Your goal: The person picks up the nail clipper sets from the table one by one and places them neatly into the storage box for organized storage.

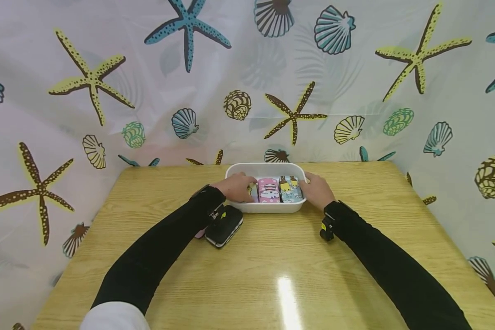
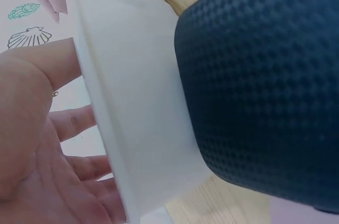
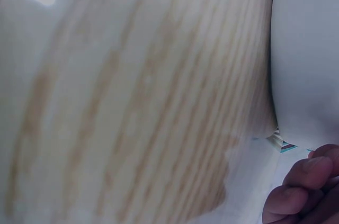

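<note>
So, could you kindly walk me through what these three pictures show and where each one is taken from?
There is no machine here: a person in black sleeves works with two bare hands. The wide picture comes from a camera on the person's head, looking down at a light wooden table. The other two come from small cameras strapped to each wrist, so they are very close and blurry.

On the table stands a white oval plastic tray holding small printed tins, among them a pink one and a pale blue one. The left hand reaches over the tray's left rim, its fingers inside; the right hand rests at the right end. Whether either grips anything is hard to tell. A black textured case lies on the table beside the left wrist.
</note>
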The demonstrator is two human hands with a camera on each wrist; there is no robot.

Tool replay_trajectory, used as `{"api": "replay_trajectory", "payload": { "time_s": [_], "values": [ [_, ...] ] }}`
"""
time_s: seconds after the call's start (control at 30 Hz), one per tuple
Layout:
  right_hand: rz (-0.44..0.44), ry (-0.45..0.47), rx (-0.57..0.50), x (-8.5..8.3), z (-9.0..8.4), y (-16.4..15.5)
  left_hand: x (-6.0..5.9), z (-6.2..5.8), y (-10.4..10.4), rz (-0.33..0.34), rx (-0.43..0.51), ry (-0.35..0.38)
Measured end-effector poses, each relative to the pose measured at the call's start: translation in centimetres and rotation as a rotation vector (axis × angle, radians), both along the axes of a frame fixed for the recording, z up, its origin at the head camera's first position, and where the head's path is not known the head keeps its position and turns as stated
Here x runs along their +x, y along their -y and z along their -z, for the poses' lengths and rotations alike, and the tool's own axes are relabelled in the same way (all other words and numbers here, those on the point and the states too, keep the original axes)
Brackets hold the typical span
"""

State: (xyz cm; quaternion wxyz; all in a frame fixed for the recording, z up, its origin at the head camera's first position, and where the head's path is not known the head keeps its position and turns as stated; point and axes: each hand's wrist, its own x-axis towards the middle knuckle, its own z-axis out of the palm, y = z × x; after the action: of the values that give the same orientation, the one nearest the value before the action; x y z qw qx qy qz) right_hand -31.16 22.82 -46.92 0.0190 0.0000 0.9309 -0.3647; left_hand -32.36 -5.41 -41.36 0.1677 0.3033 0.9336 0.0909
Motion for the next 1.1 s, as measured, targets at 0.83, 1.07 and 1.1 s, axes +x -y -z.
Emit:
{"api": "replay_trajectory", "payload": {
  "time_s": [0.83, 1.07, 1.1],
  "values": [
    [0.004, -0.003, 0.008, -0.2, -0.1, 0.0, 3.1, -1.2, 2.3, -0.07, 0.179, -0.034],
    [0.007, 0.002, 0.014, -0.3, 0.3, 0.0, 6.2, -1.6, 3.5, -0.045, 0.196, -0.184],
    [0.008, 0.003, 0.011, -0.2, 0.3, 0.0, 6.7, -1.7, 3.8, -0.033, 0.196, -0.207]
  ]
}}
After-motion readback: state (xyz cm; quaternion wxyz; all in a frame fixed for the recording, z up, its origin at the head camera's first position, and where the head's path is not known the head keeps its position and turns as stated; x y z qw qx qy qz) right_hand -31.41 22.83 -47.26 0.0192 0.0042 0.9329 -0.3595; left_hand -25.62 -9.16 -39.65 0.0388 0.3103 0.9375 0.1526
